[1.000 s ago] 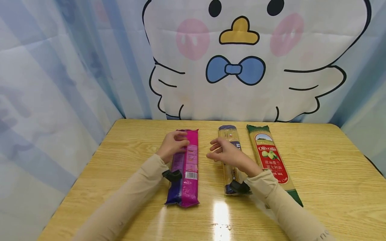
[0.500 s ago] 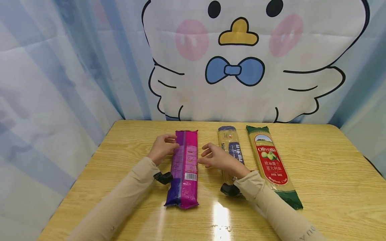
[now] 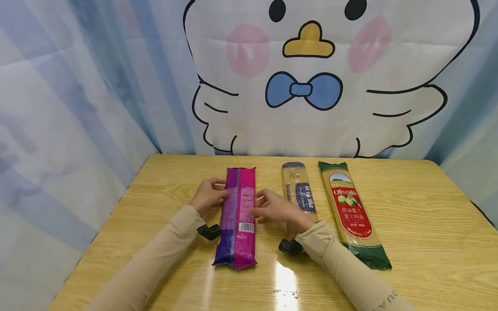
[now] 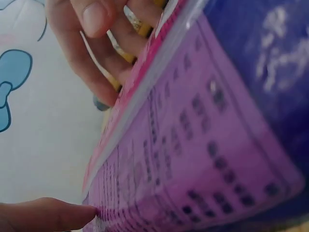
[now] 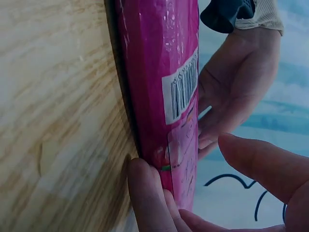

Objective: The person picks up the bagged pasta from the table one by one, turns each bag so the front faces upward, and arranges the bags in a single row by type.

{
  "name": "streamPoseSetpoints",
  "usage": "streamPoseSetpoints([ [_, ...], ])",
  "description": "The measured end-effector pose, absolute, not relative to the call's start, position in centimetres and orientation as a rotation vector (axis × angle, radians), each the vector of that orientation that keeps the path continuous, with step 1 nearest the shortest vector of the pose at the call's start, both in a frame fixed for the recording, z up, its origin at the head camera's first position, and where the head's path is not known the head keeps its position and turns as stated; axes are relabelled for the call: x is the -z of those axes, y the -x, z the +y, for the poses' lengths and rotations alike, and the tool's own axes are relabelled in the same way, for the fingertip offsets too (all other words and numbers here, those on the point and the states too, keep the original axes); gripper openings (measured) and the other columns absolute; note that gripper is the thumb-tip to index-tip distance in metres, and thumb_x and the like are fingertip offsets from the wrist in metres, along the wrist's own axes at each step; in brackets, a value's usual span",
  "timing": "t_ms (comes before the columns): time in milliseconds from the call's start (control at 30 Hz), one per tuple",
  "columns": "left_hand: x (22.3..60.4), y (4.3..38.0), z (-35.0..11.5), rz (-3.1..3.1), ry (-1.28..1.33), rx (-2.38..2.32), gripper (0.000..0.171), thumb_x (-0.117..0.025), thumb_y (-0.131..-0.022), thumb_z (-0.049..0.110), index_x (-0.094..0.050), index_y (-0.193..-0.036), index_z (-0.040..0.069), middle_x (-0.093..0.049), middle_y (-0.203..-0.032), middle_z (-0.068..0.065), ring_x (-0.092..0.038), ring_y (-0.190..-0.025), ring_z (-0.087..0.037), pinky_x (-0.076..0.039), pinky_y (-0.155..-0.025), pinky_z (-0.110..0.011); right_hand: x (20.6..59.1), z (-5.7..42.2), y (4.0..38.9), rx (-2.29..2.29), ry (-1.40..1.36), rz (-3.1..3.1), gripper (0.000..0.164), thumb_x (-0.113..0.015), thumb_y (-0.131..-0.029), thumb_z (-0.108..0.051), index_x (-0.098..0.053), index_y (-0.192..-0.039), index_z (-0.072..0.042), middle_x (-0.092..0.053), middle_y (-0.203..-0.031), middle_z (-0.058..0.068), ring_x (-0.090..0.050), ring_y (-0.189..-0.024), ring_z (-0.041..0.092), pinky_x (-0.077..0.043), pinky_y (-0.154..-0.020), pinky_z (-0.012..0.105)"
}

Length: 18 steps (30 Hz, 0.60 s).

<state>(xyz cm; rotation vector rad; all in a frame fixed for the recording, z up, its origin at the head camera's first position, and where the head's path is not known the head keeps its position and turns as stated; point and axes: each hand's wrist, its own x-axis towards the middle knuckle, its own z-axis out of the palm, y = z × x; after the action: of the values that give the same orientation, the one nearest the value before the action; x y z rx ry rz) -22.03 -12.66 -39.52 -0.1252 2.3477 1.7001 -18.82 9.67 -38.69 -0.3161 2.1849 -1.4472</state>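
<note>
A long pink-and-purple food packet [image 3: 239, 220] lies flat with its printed text and barcode side up. My left hand [image 3: 209, 196] is at its left edge, a fingertip touching the purple film in the left wrist view. From the other side my right hand [image 3: 278, 209] reaches the pink edge. In the right wrist view its fingers [image 5: 149, 193] rest against the packet's side near the tabletop, while the thumb stands off above. Right of that hand lies a La Skilla spaghetti pack [image 3: 299, 185], partly hidden by the hand and wrist.
A green-ended Olivoila spaghetti pack [image 3: 352, 207] lies slanted at the right on the wooden table [image 3: 428, 224]. A cartoon-printed curtain [image 3: 303, 125] hangs behind the table's far edge. Black wrist cameras [image 3: 291, 247] sit under both wrists.
My right hand has moved left from over the La Skilla pack to the pink packet's right edge. My left hand has drawn back from above the packet to its left edge.
</note>
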Motion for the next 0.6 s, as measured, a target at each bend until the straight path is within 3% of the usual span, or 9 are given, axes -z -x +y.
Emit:
streamPoseSetpoints([
  [267, 39.4, 22.1, -12.7, 2.361, 0.125, -1.651, 0.050, -0.068, -0.089, 0.000, -0.052, -0.136, -0.006, -0.061, -0.121, -0.026, -0.067, -0.095, -0.026, -0.061, -0.082, -0.037, 39.1, 9.0, 18.6, 1.478, 0.265, 2.129, 0.042, -0.063, -0.092, -0.002, -0.047, -0.126, 0.017, -0.064, -0.103, 0.020, -0.067, -0.074, 0.017, -0.062, -0.075, 0.035],
  [600, 39.5, 22.1, -12.6, 2.381, 0.118, -1.638, 0.049, -0.068, -0.088, -0.002, -0.053, -0.134, -0.007, -0.064, -0.116, -0.027, -0.069, -0.091, -0.026, -0.061, -0.080, -0.039, 39.4, 8.4, 18.4, 1.551, 0.160, 2.137, 0.024, -0.065, -0.093, -0.003, -0.054, -0.109, 0.011, -0.069, -0.089, 0.019, -0.067, -0.066, 0.016, -0.063, -0.068, 0.037],
])
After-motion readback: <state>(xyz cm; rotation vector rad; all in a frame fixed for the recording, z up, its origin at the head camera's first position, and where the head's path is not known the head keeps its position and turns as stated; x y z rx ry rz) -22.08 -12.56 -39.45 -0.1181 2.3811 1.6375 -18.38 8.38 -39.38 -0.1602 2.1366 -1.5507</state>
